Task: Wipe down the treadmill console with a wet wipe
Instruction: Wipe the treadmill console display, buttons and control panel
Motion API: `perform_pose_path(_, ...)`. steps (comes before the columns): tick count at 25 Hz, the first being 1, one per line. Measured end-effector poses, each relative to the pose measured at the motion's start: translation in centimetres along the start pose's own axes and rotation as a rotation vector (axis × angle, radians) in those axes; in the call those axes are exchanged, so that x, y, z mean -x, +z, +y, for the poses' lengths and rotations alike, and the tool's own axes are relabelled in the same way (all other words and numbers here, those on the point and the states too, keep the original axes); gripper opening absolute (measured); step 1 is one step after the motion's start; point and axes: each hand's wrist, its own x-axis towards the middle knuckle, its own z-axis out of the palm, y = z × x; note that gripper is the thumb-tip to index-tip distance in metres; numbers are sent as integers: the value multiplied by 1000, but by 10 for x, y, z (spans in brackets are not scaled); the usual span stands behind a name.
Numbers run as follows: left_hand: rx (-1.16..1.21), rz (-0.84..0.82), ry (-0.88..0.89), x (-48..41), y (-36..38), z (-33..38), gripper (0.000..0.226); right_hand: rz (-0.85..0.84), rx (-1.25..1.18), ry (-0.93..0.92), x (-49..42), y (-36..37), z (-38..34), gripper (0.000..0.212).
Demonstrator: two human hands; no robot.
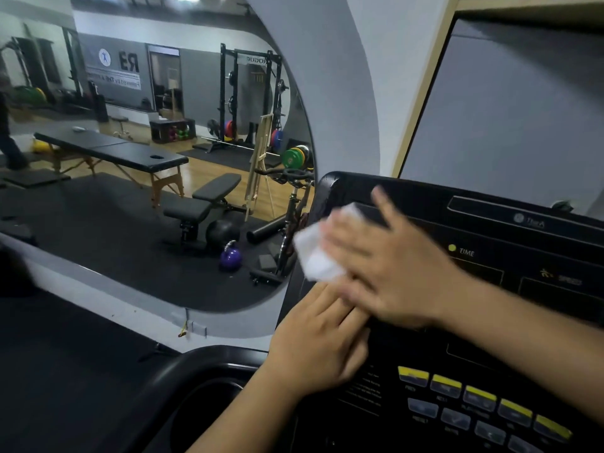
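Observation:
The black treadmill console (510,266) fills the lower right, with a TIME label and rows of yellow and grey buttons (480,407) near the bottom. My right hand (389,263) lies flat with straight fingers on a white wet wipe (315,253), pressing it against the console's upper left area; the hand is motion-blurred. My left hand (320,344) rests flat on the console's left side just below, its fingertips tucked under my right hand.
A large wall mirror (147,142) on the left reflects a gym with a massage table, bench, squat rack, weight plates and a purple kettlebell. The console's black cup holder (209,397) sits at lower left. A framed grey panel (523,103) stands behind the console.

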Motion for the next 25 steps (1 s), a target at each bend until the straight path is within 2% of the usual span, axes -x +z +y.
perform_pose_path(1, 9, 7, -3, 0, 0, -1, 33, -2, 1, -79, 8, 3, -7, 62)
perform_pose_path(2, 11, 7, -7, 0, -1, -1, 35, 5, 13, -67, 11, 3, -3, 60)
perform_pose_path(5, -11, -14, -18, 0, -1, -1, 53, 91, -24, 261, 8, -10, 17, 59)
perform_pose_path(6, -12, -6, -17, -1, -2, 0, 54, 76, -32, 277, 10, -10, 12, 61)
perform_pose_path(9, 23, 13, -17, -1, 0, -1, 53, 63, -34, 121, 29, 3, -17, 63)
perform_pose_path(13, -5, -4, -22, 0, 0, 0, 54, 113, 4, 328, 23, -3, 3, 59)
perform_pose_path(15, -4, -1, -24, -1, -1, 0, 55, 137, 40, 366, 13, -1, 5, 55)
perform_pose_path(18, 7, 5, -26, -1, -2, 0, 55, 187, 84, 342, -5, 4, 13, 48)
perform_pose_path(22, 0, -7, -27, -1, -2, -1, 55, 242, 36, 351, -34, 7, 21, 50)
perform_pose_path(25, 2, -16, -19, -1, -3, 0, 50, 167, 56, 149, -36, 15, 2, 55)
